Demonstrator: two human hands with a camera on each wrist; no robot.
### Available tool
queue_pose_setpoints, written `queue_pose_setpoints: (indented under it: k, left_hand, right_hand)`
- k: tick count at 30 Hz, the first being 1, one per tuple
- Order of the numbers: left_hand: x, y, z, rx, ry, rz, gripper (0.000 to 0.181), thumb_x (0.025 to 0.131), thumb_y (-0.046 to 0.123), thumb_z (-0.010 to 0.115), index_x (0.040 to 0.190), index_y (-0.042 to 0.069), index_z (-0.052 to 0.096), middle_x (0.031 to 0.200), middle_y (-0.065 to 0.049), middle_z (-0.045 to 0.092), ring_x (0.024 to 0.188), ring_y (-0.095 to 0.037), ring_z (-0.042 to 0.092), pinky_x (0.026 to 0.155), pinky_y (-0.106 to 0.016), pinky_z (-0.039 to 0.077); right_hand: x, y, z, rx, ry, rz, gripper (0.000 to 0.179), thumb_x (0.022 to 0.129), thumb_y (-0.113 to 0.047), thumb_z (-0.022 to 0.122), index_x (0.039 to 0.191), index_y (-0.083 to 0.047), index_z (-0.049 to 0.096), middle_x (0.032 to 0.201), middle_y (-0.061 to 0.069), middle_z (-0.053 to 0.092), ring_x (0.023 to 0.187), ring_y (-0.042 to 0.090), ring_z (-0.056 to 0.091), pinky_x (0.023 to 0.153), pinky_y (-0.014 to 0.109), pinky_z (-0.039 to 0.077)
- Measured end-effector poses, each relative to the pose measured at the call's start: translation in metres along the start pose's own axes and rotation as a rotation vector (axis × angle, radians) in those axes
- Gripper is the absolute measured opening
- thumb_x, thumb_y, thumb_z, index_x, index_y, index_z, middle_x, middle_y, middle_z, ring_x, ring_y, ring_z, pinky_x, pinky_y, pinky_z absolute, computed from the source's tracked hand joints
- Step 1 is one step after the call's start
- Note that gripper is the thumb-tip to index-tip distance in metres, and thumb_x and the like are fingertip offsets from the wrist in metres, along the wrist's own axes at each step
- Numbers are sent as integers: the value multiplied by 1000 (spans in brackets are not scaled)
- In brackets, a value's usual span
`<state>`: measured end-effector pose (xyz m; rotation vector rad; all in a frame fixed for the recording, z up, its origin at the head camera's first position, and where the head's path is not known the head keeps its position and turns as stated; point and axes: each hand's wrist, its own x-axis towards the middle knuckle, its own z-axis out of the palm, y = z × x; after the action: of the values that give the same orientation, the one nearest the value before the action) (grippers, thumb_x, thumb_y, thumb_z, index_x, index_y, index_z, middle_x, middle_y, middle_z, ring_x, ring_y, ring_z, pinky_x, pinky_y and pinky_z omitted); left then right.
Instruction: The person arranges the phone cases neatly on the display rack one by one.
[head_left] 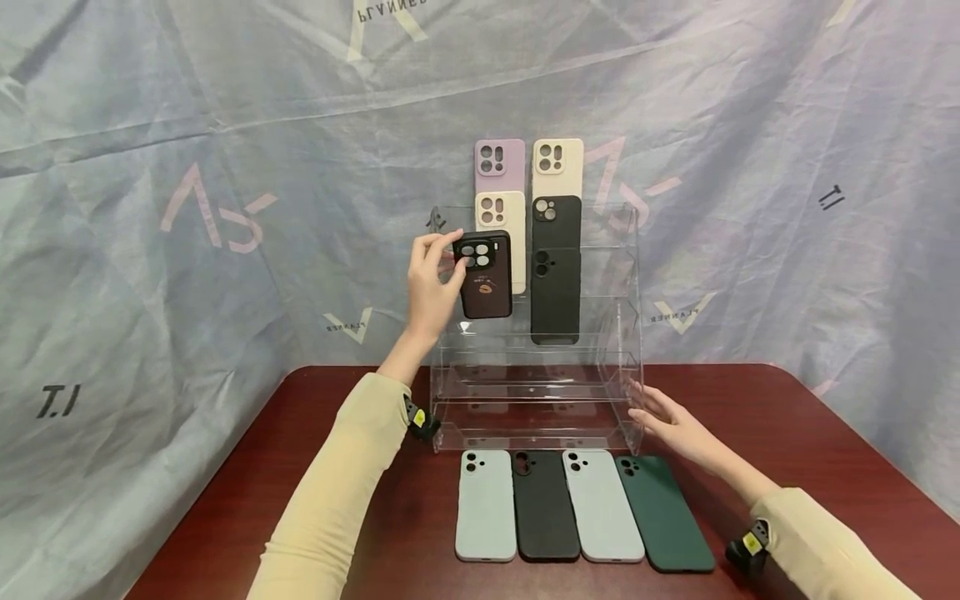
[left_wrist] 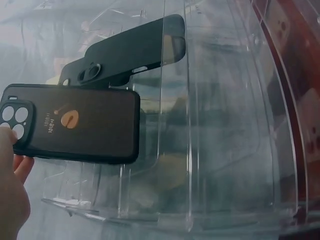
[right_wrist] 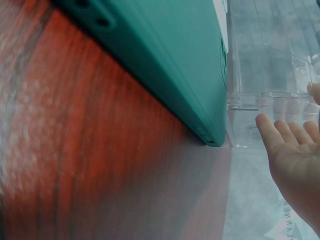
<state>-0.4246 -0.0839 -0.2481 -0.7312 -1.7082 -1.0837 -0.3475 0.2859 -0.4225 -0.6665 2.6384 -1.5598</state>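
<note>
A red table (head_left: 810, 467) before us, a clear rack (head_left: 540, 398) on it, our right hand (head_left: 678, 429) beside it, fingers loosely extended, our left hand (head_left: 433, 285) pinching a dark case (head_left: 489, 298) by its camera end, before the rack's left half

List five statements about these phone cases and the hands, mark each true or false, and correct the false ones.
1. The left hand holds a dark printed case. True.
2. The right hand grips the green case. False: the right hand holds nothing, beside the clear rack.
3. Four cases lie on the table. True.
4. The purple case lies among them. False: the purple case stands at the rack's top.
5. Of those four, the green case lies farthest right. True.
</note>
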Motion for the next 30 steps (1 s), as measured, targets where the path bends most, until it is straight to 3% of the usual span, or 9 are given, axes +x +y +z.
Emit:
queue_pose_setpoints:
  k: [4, 9, 15, 21, 26, 30]
  left_hand:
    - [-4, -2, 4, 14, -12, -38, 33, 89, 3, 61, 122, 4, 60, 115, -16, 49, 94, -24, 57, 80, -28, 57]
    - [-11, -5, 10, 10, -52, -111, 35, 89, 2, 62, 124, 4, 60, 115, -15, 51, 94, -28, 58, 78, -30, 57]
    - [-17, -7, 14, 52, -169, -208, 42, 91, 6, 60, 133, 5, 54, 122, -14, 51, 99, -25, 58, 82, -27, 56]
    - [-19, -12, 10, 63, -225, -215, 49, 90, 3, 60, 138, 3, 46, 128, -17, 52, 107, -28, 59, 89, -29, 54]
    - [-23, -14, 2, 72, -235, -216, 40, 89, 2, 61, 129, 0, 55, 128, -16, 54, 109, -28, 59, 91, -34, 54]
    - [-28, -13, -9, 73, -243, -204, 32, 89, 3, 61, 121, 0, 61, 120, -15, 57, 104, -30, 60, 88, -36, 54]
  right_hand:
    - [1, -1, 3, 11, 2, 3, 63, 100, -25, 46, 150, -4, 14, 152, 25, 21, 130, 45, 35, 99, 46, 45]
    - [1, 2, 6, 16, -6, -5, 63, 100, -25, 46, 151, -5, 14, 152, 25, 20, 130, 39, 39, 98, 44, 46]
    - [0, 2, 9, 16, -14, -10, 62, 101, -24, 44, 151, -5, 12, 153, 25, 19, 130, 44, 35, 99, 43, 46]
    - [0, 0, 8, 4, -5, -3, 63, 101, -26, 45, 151, -5, 12, 153, 25, 19, 130, 43, 37, 98, 42, 47]
    - [0, 0, 5, -8, 0, 2, 64, 101, -26, 45, 151, -5, 12, 152, 25, 20, 130, 45, 36, 97, 36, 49]
    - [1, -1, 0, -104, 22, 1, 64, 100, -28, 47, 150, -4, 15, 151, 23, 24, 131, 41, 38, 98, 36, 48]
